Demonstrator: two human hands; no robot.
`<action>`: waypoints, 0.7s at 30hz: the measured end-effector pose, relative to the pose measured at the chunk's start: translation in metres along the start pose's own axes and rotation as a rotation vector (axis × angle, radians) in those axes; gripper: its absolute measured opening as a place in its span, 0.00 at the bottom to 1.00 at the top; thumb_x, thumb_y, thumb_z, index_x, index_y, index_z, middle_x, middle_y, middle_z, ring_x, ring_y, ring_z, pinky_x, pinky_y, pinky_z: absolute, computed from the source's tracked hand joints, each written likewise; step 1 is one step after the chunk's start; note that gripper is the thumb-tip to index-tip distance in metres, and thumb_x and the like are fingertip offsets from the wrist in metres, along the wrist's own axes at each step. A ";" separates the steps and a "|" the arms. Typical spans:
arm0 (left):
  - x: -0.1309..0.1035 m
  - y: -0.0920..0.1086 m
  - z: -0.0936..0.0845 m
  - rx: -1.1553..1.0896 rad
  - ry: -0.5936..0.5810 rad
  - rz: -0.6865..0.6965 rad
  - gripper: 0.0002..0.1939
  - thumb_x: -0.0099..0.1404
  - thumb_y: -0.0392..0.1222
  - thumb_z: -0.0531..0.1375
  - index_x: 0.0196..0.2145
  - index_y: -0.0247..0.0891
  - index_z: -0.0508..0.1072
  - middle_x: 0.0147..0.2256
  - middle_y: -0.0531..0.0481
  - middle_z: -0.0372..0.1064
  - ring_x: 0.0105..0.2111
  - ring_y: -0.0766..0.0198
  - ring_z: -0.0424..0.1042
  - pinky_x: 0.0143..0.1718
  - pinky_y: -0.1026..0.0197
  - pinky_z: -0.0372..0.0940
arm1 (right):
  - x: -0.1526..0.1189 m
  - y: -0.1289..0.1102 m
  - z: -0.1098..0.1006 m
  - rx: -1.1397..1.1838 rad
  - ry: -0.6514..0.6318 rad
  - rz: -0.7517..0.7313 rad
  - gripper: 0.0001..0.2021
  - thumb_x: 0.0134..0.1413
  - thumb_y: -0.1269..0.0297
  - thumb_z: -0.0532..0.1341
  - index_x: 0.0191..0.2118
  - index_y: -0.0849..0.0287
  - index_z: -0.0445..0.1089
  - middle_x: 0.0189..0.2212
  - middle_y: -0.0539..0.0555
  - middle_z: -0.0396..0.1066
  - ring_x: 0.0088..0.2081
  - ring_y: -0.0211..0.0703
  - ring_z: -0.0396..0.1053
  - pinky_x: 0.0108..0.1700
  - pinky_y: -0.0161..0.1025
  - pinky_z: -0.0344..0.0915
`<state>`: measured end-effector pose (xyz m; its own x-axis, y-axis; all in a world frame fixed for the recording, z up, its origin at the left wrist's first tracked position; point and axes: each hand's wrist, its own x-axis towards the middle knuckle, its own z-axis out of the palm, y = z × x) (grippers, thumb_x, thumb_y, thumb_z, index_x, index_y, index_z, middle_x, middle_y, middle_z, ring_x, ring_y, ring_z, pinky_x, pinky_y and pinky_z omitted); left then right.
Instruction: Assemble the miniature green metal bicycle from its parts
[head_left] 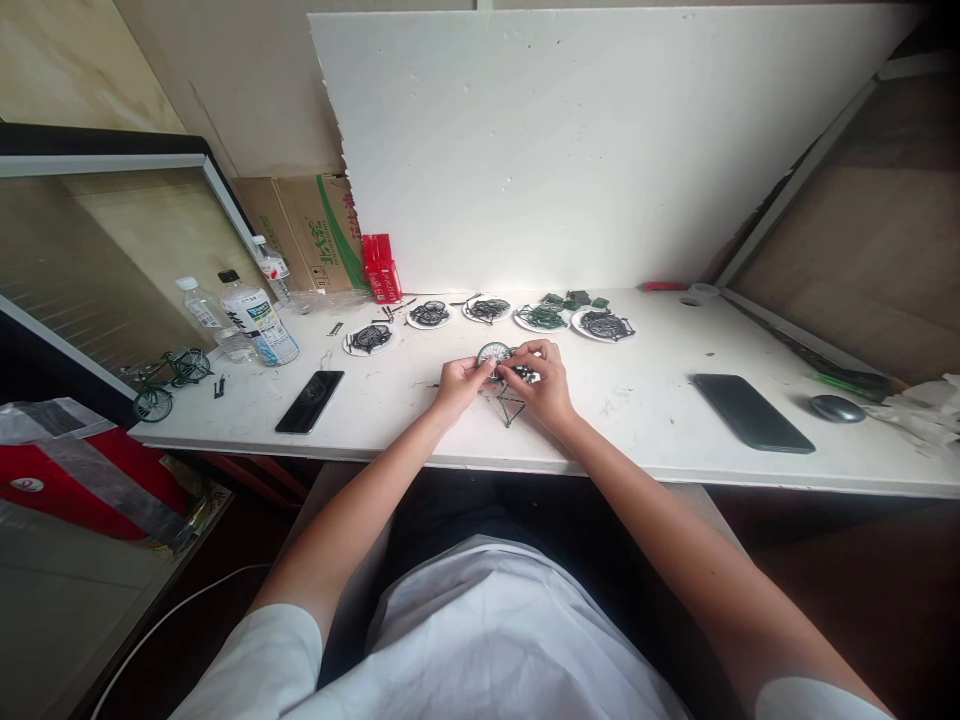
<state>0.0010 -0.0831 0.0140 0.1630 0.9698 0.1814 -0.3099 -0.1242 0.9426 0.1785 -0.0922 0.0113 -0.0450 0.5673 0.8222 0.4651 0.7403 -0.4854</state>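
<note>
Over the front middle of the white desk, both my hands meet at a small green model bicycle [511, 408] with a spoked wheel [491, 352]. My left hand [461, 385] pinches the model at the wheel from the left side. From the right, my right hand [546, 382] has its fingers closed on the model close to the wheel's hub; the exact part between the fingertips is too small to make out. The thin green frame hangs down below the fingers, toward the desk edge.
White plates with dark parts [601, 325] and green parts [541, 317] line the back of the desk [637, 430]. A finished model bicycle [171, 380], bottles [262, 325] and a phone [310, 402] are left; a black pad [752, 412] and mouse [838, 408] are right.
</note>
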 end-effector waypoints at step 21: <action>0.005 0.001 -0.003 -0.211 -0.023 -0.111 0.22 0.59 0.52 0.78 0.43 0.34 0.83 0.49 0.40 0.81 0.46 0.57 0.80 0.53 0.55 0.71 | 0.009 -0.001 -0.005 0.444 0.059 0.475 0.22 0.71 0.39 0.58 0.43 0.54 0.76 0.34 0.54 0.73 0.39 0.48 0.71 0.45 0.46 0.70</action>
<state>-0.0010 -0.0783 0.0150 0.2276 0.9697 0.0883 -0.4773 0.0321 0.8782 0.1820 -0.0899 0.0210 0.1300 0.8581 0.4968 0.0119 0.4997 -0.8661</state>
